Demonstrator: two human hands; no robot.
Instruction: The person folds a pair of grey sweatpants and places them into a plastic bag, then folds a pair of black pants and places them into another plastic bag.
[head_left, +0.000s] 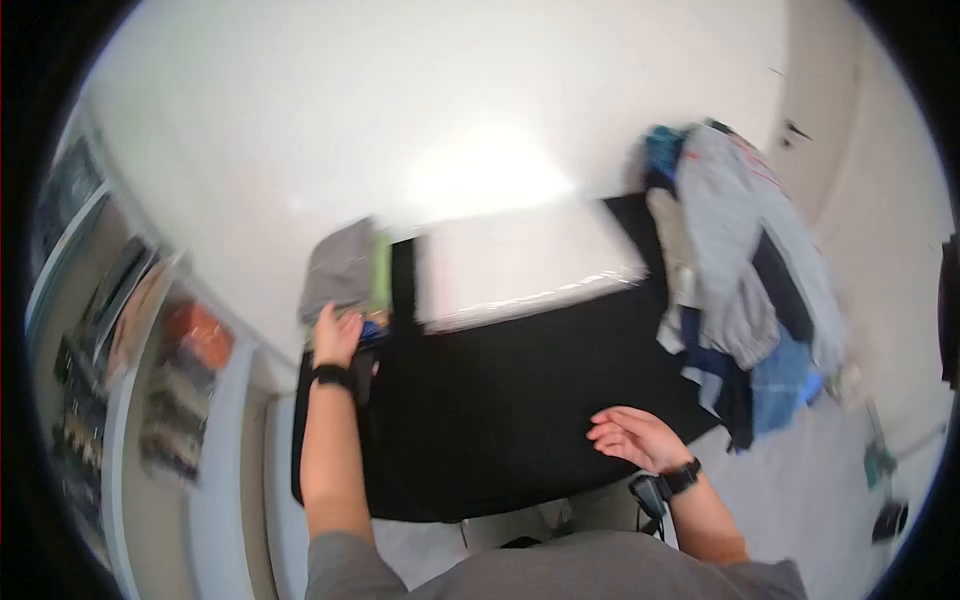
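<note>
My left hand [338, 338] is at the near edge of a folded grey garment [340, 265] on the left end of the black-covered table [500, 400]. Its fingers are apart and touch or nearly touch that edge; blur hides the exact contact. Under and beside the grey garment, a green folded piece [381, 270] and a bit of blue show. My right hand [635, 438] hovers over the table's front right part, fingers loosely bent, holding nothing. Between the hands and the wall lies a flat stack of clear plastic bags or sheets [530, 265].
A heap of clothes [740, 260], grey, navy and denim, hangs over the table's right end. Shelves [130, 400] with folded clothes stand on the left. A white wall [450, 100] is behind the table, and a door [815, 110] is at the far right.
</note>
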